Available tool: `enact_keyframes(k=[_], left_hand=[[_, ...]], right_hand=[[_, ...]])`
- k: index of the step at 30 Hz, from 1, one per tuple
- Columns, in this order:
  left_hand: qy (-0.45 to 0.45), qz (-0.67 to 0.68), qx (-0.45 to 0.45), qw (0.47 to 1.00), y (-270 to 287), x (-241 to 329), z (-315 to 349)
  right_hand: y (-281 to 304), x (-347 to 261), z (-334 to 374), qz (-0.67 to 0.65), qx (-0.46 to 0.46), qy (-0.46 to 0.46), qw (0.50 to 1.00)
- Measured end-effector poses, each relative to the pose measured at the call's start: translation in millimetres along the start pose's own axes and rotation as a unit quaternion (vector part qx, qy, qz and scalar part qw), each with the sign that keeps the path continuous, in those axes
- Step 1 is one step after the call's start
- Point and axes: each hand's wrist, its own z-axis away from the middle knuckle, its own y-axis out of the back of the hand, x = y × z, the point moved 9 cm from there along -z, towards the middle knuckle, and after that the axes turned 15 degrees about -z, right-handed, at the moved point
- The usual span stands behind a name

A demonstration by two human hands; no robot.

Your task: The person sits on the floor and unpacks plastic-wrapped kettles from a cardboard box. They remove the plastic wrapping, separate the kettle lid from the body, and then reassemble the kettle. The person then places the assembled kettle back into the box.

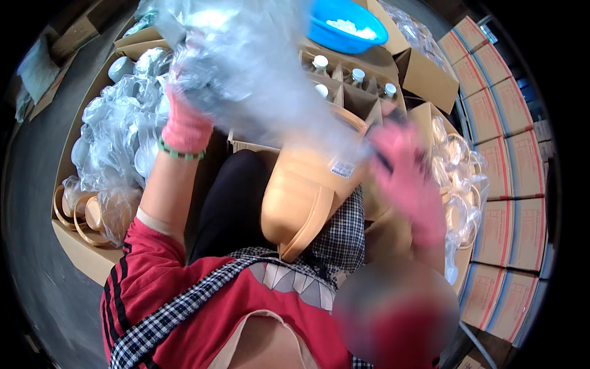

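Observation:
A large clear plastic bag (pixel 246 74) is raised in front of me, blurred by motion. My left hand (pixel 186 123), in a pink glove with a dark-coated palm, grips it, its fingers partly hidden by the film. Across my lap leans a peach-coloured plastic jug (pixel 292 178) with a curved handle and a small white label, its rim towards the far right. The bag tapers down past this rim towards my right hand (pixel 399 150), also pink-gloved. That hand is beside the jug's rim, too smeared to show whether its fingers hold the film.
An open carton (pixel 74 246) at left holds bagged white and peach parts. Ahead, a divided carton holds white-capped bottles (pixel 357 77), with a blue basin (pixel 347 27) of white pieces behind. Bagged peach parts (pixel 455 178) fill a right-hand box; cartons (pixel 495 166) are stacked beyond.

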Motion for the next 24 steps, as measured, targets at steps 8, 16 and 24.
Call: enact_keyframes(k=[8, 16, 24], left_hand=[[0.206, -0.591, -0.272, 0.731, -65, -181, 45], [0.288, 0.021, -0.112, 0.951, -71, -109, 50], [-0.161, -0.516, -0.589, 0.601, -98, -44, 191]], right_hand=[[-69, 238, 112, 0.154, 0.141, -0.232, 0.95], [-66, 148, 126, -0.527, 0.171, -0.334, 0.762], [-164, -4, 191, -0.267, -0.323, -0.179, 0.89]])
